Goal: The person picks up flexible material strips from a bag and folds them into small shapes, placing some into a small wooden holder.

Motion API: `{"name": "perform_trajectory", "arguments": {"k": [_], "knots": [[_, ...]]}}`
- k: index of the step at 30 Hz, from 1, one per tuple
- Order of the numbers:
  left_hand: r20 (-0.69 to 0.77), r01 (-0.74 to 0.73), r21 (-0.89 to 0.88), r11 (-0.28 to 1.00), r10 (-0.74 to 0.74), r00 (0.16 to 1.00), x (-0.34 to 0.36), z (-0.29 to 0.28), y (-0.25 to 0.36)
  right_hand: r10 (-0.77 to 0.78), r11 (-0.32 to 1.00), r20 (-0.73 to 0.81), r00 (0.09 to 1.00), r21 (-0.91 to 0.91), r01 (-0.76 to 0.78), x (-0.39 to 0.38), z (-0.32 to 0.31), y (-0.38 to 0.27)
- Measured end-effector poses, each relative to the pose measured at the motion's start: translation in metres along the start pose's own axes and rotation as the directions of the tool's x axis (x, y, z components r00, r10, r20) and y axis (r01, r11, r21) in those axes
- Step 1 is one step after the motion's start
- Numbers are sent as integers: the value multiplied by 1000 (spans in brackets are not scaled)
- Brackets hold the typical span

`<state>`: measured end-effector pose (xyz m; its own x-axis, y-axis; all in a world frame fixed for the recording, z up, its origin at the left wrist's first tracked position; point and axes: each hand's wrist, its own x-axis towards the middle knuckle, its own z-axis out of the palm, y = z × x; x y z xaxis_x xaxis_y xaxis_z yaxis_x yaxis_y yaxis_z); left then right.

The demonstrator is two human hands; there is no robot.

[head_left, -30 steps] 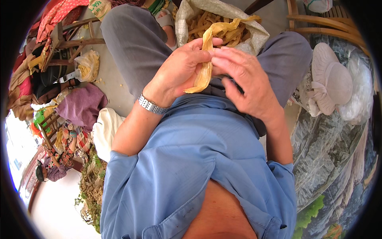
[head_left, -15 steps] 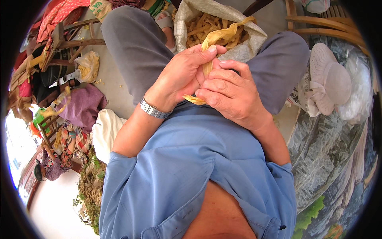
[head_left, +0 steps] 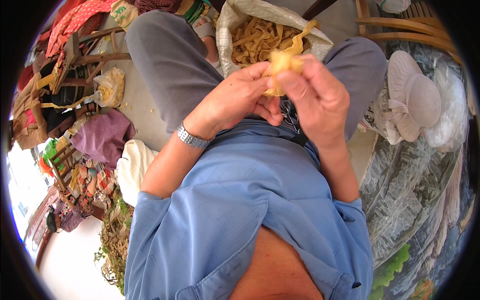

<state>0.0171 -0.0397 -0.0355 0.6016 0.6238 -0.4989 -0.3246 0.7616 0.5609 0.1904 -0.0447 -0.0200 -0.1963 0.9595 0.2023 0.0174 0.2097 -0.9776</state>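
Note:
A limp, yellow leaf-like strip is bunched between my two hands, partly smeared by motion. Its thin tail stretches away over the mouth of a white woven sack, which holds many tan-yellow strips. My left hand, below a metal watch, pinches the bundle from the left with thumb and forefinger; its other fingers are curled. From the right, my right hand grips the same bundle between thumb and fingers. The strip's exact kind cannot be made out.
The sack stands between my knees. At left are a wooden chair, a plastic bag of yellow pieces, a purple cloth and a heap of dried plants. A pale sun hat and a wooden chair are at right.
My right hand has moved up and away from my waist. The strip, before laid lengthwise across my left palm with an end toward me, is now gathered into a bunch.

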Motion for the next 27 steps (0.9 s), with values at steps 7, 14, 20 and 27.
{"name": "perform_trajectory", "arguments": {"k": [7, 14, 20, 27], "knots": [[-98, 18, 595, 803, 50, 994, -2, 17, 0, 211, 976, -109, 971, -33, -216, 3, 1, 35], [60, -259, 922, 288, 554, 830, -1, 2, -8, 590, 797, 129, 797, 63, -601, 2, -16, 42], [131, -337, 918, 209, 641, 756, 7, 0, -13, 706, 592, 406, 580, 111, -798, -5, -28, 62], [-51, -184, 849, 496, 424, 904, 5, -7, 0, 425, 905, 249, 870, -126, -406, -10, -20, 51]]}}
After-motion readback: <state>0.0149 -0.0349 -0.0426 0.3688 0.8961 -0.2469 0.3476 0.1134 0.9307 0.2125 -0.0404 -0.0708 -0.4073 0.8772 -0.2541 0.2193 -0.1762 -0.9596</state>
